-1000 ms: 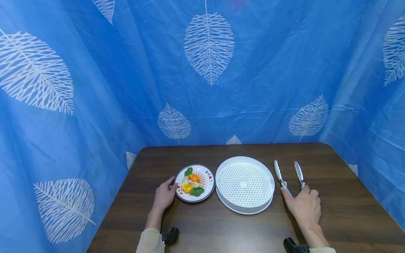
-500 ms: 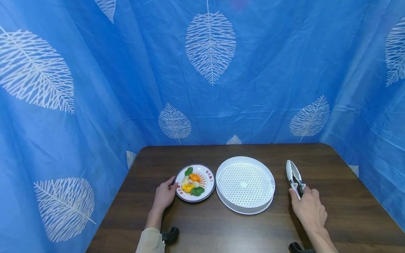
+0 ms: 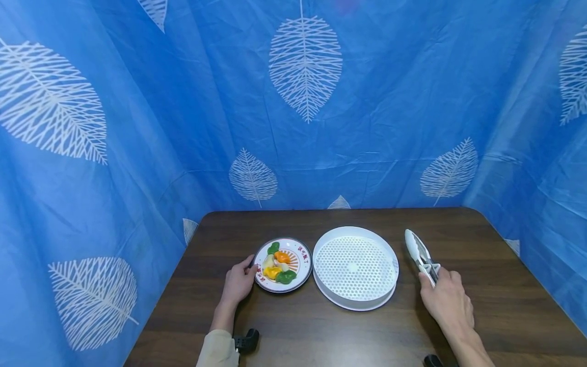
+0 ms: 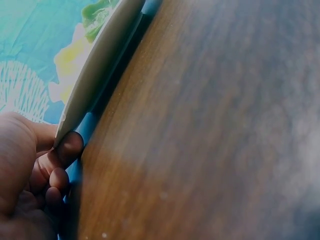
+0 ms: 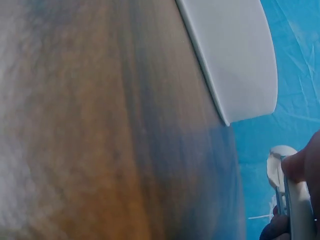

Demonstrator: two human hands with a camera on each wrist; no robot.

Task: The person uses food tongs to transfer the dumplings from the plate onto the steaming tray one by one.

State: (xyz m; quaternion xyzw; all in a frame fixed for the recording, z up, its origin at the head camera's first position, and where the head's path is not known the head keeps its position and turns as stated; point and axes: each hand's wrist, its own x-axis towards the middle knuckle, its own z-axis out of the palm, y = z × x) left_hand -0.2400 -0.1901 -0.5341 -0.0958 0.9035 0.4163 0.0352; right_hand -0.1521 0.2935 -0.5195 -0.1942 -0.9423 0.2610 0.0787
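My left hand [image 3: 239,283] pinches the left rim of a white plate [image 3: 300,275] with dark edging and red lettering. In the left wrist view, the thumb is above the rim and the fingers [image 4: 70,147] curl beneath it. Several small dumpling-like pieces in green, orange, yellow and whitish lie on the plate, among them a yellow piece [image 3: 272,273] and a green piece [image 3: 286,277]. On the right, my right hand [image 3: 448,300] grips a pair of tongs [image 3: 417,250], whose arms are squeezed together and whose tips point away from me. Nothing shows between the tips.
Between plate and tongs stands a round white steamer tray [image 3: 355,300] with a perforated base and raised wall. Everything is on a dark brown wooden table [image 3: 284,336]. A blue curtain [image 3: 367,102] with white leaf prints hangs behind and at both sides.
The tongs' arms, spread apart one second ago, have come together. Since half a second ago their tips have swung left towards the tray. My left hand and the plate have stayed put.
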